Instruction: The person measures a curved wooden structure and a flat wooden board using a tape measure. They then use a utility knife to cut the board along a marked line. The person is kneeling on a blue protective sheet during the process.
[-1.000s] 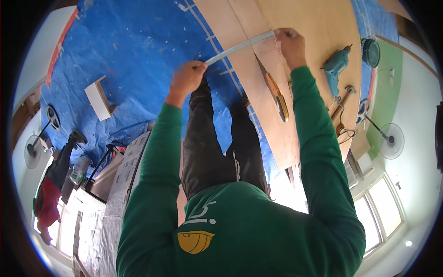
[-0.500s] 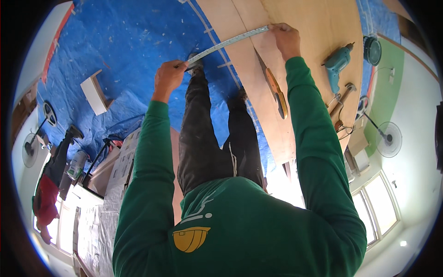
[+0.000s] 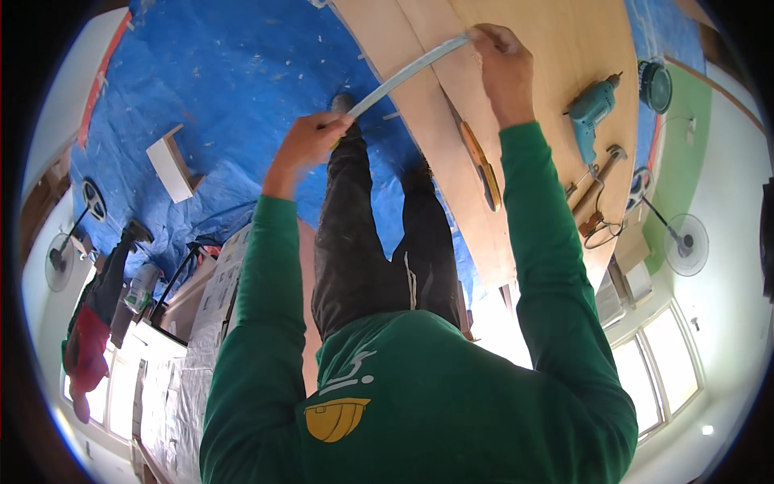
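Note:
A pale measuring tape (image 3: 409,71) stretches between my two hands, slanting up to the right over the edge of the plywood sheet (image 3: 556,48). My left hand (image 3: 305,147) is closed on its lower end, above the blue tarp; something small and dark also shows at those fingers, too blurred to name. With fingers pinched, my right hand (image 3: 506,74) grips the upper end, over the plywood. Just below the tape, a handsaw (image 3: 481,165) with an orange-brown handle lies on the wood, left of my right forearm.
A teal power drill (image 3: 594,113) and a hammer (image 3: 601,184) lie on the plywood to the right. Blue tarp (image 3: 234,64) covers the floor, with a white board piece (image 3: 171,168) on it. Fans (image 3: 685,244) stand at both sides. Another person (image 3: 89,347) is at the far left.
My left hand has moved slightly right and down. My right hand has risen a little and come closer, so the tape slants more steeply. Both hands keep hold of it.

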Motion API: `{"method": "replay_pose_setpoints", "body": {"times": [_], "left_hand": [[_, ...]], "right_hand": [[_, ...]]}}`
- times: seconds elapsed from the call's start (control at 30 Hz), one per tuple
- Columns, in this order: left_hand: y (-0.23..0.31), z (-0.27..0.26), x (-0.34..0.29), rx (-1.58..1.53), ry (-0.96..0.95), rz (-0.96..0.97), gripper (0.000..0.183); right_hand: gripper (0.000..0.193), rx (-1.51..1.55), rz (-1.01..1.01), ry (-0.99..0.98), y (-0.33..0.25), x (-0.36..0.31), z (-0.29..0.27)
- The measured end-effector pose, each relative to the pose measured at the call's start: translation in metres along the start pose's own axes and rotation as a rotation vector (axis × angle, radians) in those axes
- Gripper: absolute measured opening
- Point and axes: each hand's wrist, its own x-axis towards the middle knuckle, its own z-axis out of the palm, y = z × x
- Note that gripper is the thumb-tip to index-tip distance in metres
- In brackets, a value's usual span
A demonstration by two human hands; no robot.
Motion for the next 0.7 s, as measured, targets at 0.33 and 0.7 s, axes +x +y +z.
{"method": "replay_pose_setpoints", "body": {"times": [0.33,0.7], "left_hand": [[0.068,0.107,-0.022,-1.61,-0.039,0.142,0.022],[0.057,0.073,0.038,-1.289,0.158,0.236,0.018]], "right_hand": [[0.066,0.013,-0.162,-0.426,-0.045,-0.09,0.055],[0.027,-0.618,-0.522,-0.594,-0.019,0.004,0.008]]}}
